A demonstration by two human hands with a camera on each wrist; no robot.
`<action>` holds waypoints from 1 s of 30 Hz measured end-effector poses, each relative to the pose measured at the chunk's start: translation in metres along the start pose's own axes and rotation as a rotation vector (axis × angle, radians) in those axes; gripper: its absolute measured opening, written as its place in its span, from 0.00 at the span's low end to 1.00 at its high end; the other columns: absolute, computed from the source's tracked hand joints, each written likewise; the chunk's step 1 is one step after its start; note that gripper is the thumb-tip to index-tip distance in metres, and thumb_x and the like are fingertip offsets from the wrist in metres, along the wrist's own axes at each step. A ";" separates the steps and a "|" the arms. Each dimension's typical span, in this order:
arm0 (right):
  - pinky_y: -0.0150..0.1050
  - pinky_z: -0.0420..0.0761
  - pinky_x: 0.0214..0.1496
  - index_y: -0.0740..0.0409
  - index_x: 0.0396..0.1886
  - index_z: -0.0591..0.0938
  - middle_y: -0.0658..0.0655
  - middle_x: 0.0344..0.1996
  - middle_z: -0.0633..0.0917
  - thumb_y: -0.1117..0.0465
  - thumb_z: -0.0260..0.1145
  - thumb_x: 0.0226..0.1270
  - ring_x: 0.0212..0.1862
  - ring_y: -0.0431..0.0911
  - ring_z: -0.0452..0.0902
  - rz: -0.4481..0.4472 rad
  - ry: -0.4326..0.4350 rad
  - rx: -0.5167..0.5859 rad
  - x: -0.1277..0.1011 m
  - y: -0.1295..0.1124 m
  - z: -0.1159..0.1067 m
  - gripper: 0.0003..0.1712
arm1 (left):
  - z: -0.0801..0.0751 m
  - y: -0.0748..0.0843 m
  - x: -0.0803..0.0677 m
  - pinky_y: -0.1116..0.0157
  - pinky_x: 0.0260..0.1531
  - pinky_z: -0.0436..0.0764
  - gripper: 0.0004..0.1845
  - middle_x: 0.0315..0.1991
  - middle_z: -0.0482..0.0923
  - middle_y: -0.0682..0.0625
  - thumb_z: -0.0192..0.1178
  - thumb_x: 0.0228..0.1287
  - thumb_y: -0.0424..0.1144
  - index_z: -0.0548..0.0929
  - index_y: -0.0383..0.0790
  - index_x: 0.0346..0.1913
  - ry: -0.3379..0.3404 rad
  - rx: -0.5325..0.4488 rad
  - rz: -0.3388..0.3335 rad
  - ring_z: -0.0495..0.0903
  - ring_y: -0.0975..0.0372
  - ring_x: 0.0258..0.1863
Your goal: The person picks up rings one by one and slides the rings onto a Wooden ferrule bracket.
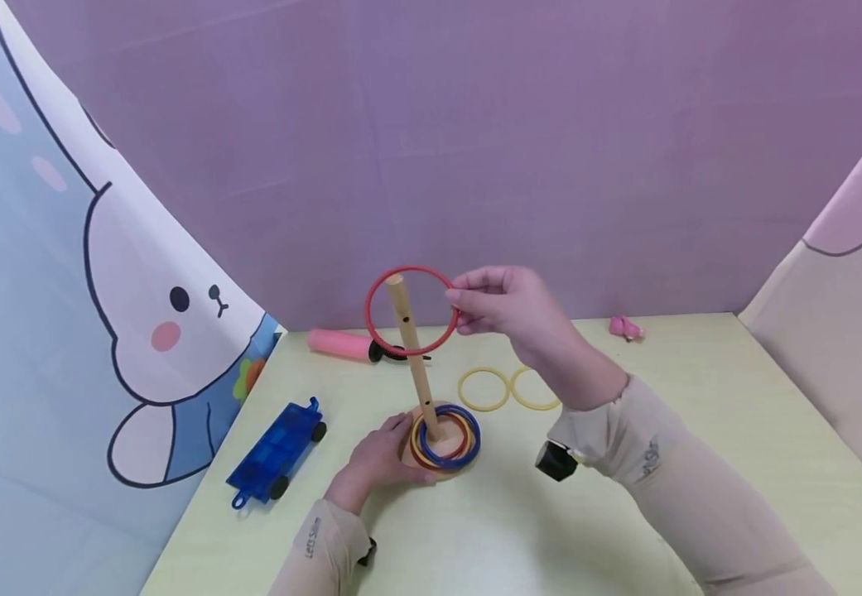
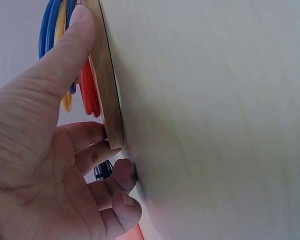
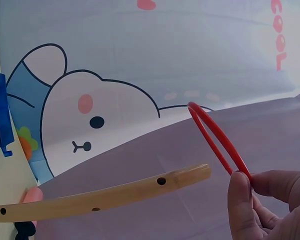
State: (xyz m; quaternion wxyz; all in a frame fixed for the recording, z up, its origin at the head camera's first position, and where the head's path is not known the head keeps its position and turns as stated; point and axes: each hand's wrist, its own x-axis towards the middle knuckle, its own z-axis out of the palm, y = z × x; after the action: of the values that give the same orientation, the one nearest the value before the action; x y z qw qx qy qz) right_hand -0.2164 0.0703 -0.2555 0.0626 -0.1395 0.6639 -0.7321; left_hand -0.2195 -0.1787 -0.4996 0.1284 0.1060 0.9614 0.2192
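Observation:
In the head view my right hand point(image 1: 501, 310) pinches a red ring point(image 1: 368, 319) by its right edge between thumb and fingers. The ring is tilted and overlaps the top of the wooden peg point(image 1: 419, 377); in the right wrist view the red ring point(image 3: 217, 131) appears just beyond the peg's tip point(image 3: 202, 171). My left hand point(image 1: 382, 457) holds the round wooden base point(image 1: 441, 477) at its left side, thumb and fingers spread around its edge. Around the foot of the peg lie several blue, yellow and red rings point(image 1: 473, 447).
Two yellow rings point(image 1: 483, 409) lie behind the stand. To the left is a blue toy wagon point(image 1: 274, 451). A pink hand pump point(image 1: 341, 344) lies at the back, and a small pink object point(image 1: 626, 328) at the back right. A purple curtain point(image 1: 550, 149) hangs behind the table.

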 end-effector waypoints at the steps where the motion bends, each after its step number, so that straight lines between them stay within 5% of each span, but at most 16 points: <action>1: 0.41 0.86 0.39 0.73 0.46 0.80 0.57 0.28 0.84 0.68 0.67 0.65 0.27 0.46 0.82 0.003 0.009 0.004 0.002 0.000 0.001 0.13 | 0.000 0.000 0.000 0.42 0.62 0.67 0.61 0.73 0.59 0.43 0.73 0.39 0.67 0.59 0.44 0.76 0.000 -0.004 -0.004 0.65 0.43 0.67; 8: 0.46 0.84 0.45 0.74 0.50 0.79 0.59 0.32 0.85 0.67 0.67 0.65 0.29 0.47 0.84 0.046 0.065 0.027 0.012 0.005 -0.002 0.17 | 0.000 0.000 -0.003 0.41 0.62 0.67 0.61 0.73 0.59 0.42 0.74 0.39 0.67 0.60 0.44 0.75 -0.004 -0.030 0.000 0.64 0.43 0.67; 14: 0.40 0.86 0.40 0.74 0.48 0.80 0.58 0.30 0.85 0.68 0.67 0.65 0.27 0.44 0.82 0.099 0.088 0.044 0.016 0.020 -0.007 0.15 | 0.000 0.001 -0.003 0.41 0.62 0.67 0.61 0.73 0.58 0.42 0.74 0.40 0.67 0.59 0.44 0.76 0.000 -0.023 0.004 0.64 0.42 0.67; 30: 0.35 0.85 0.33 0.77 0.47 0.78 0.55 0.26 0.84 0.70 0.64 0.67 0.23 0.42 0.80 0.200 0.071 0.026 0.010 0.102 -0.016 0.13 | 0.000 -0.002 -0.002 0.42 0.62 0.67 0.62 0.74 0.57 0.42 0.73 0.39 0.68 0.58 0.44 0.76 0.000 0.001 0.015 0.64 0.42 0.67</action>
State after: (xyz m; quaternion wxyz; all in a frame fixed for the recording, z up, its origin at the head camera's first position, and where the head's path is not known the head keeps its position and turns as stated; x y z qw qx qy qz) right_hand -0.2399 0.0713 -0.3562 0.1137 -0.0459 0.6668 -0.7351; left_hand -0.2182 -0.1809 -0.4996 0.1267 0.1133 0.9607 0.2196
